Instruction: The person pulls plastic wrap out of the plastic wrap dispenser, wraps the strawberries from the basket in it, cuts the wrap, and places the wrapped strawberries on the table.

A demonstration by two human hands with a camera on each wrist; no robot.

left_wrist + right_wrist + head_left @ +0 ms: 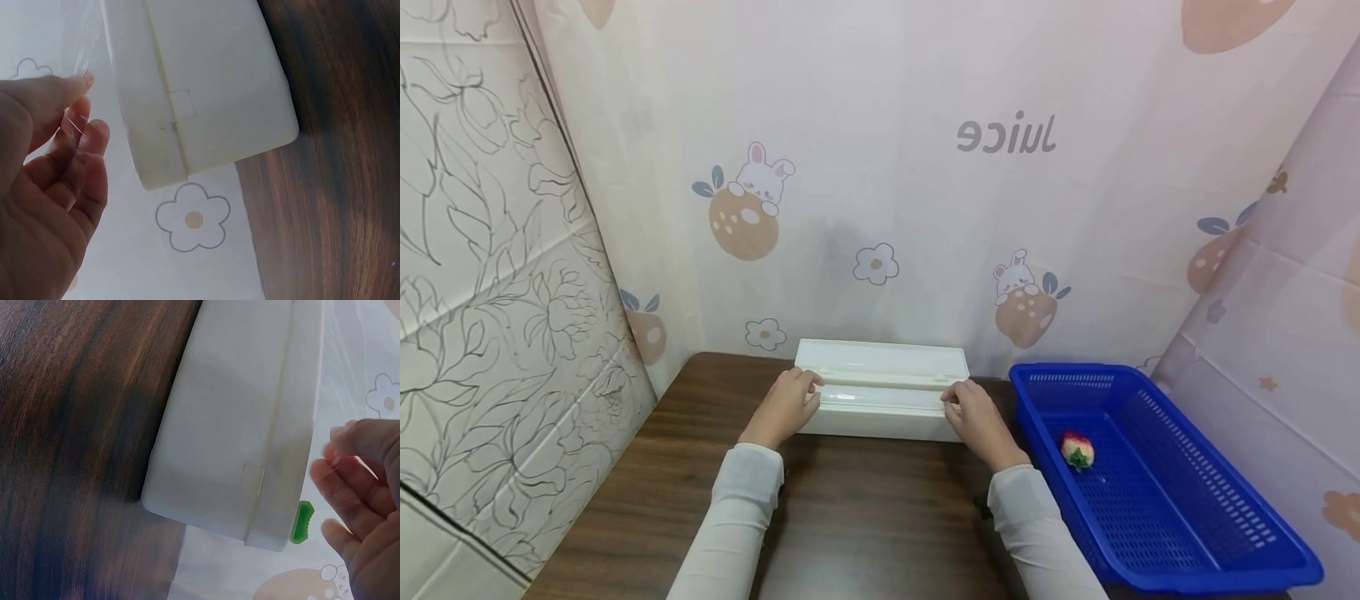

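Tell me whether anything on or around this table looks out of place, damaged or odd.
"Juice" on the backdrop reads mirror-reversed, which looks odd. Otherwise nothing stands out: the white box sits on the table, the strawberry lies in the blue basket, and no spill or damage shows.

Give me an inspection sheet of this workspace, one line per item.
Surface: brown wood-grain table, dark streaked grain.
Job's things: long white box, lid tipped back; clear film at its opening side; green piece beside the box near one end, purpose unclear.
Clutter: blue basket to the right, holding one strawberry-shaped item.
Left hand: at the box's left end, pinching the film.
Right hand: at the box's right end, appears to pinch the film too.
Cables: nothing seen that is certain; dark lines along the left cloth are unclear.
Surroundings: printed cloth behind, with rabbits, fruit, flowers and mirrored lettering.
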